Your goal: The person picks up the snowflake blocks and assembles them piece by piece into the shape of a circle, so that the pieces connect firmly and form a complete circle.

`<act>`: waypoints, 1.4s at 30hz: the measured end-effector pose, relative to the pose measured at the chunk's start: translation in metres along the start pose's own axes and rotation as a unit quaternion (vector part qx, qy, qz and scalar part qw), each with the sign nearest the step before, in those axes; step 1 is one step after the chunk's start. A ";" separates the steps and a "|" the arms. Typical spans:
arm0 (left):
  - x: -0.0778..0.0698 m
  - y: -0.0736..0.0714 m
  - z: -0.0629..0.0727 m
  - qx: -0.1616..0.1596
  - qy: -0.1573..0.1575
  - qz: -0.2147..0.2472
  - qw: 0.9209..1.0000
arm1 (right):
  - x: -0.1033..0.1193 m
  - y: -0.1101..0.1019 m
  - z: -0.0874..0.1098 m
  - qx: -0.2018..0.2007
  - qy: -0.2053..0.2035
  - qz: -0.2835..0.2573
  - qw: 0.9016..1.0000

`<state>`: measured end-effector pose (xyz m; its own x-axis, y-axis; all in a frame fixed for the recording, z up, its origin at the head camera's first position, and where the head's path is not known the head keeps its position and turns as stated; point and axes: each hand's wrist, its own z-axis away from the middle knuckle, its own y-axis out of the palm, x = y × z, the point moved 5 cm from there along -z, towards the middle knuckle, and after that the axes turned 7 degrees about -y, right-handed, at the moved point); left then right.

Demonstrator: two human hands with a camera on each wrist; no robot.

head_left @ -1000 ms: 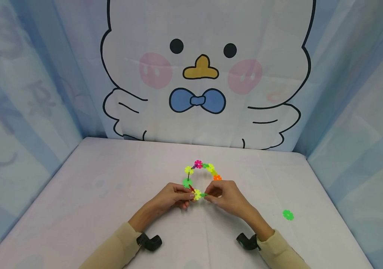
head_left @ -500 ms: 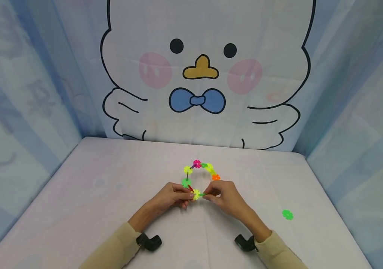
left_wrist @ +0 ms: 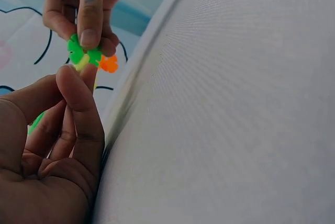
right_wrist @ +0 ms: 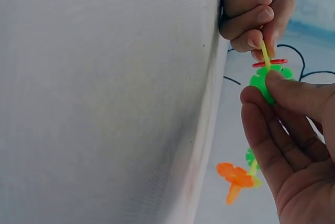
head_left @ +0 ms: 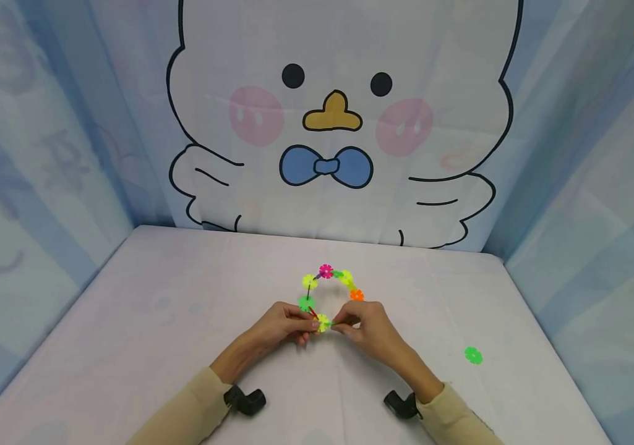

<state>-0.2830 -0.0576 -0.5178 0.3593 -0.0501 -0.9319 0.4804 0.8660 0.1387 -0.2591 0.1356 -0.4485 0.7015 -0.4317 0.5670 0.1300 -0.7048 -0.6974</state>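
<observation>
A chain of notched plastic snowflake discs curves between my hands in the head view. My left hand [head_left: 290, 324] pinches a yellow disc [head_left: 323, 322] near one end, beside a red disc [head_left: 313, 313]. Thumb and fingertips of my right hand [head_left: 369, 326] pinch a green disc [right_wrist: 259, 81], which meets the yellow one edge to edge in the right wrist view. Farther along the arc are a larger green disc [head_left: 306, 303], a magenta disc [head_left: 326, 271] and an orange disc [head_left: 357, 295]. Below the orange disc, my right hand hides whatever part of the chain is there.
A loose green disc [head_left: 474, 355] lies on the white-covered table [head_left: 183, 321], to the right of my right forearm. Behind the table hangs a cloth backdrop [head_left: 328, 204] with a cartoon figure. Black wrist cameras [head_left: 248, 400] sit at both cuffs.
My right hand has shifted slightly left, nearer to my left hand, and less of the green disc shows between them. The chain has drifted slightly left; both hands keep their pinch.
</observation>
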 end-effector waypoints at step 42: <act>0.000 0.001 -0.002 0.018 -0.004 0.011 1.000 | -0.092 -0.167 0.179 0.029 0.282 0.172 0.943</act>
<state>-0.2841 -0.0557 -0.5182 0.3760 -0.0360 -0.9259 0.5010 0.8485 0.1704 -0.2204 0.3934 -0.4629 0.2275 -0.8717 0.4340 0.0112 -0.4433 -0.8963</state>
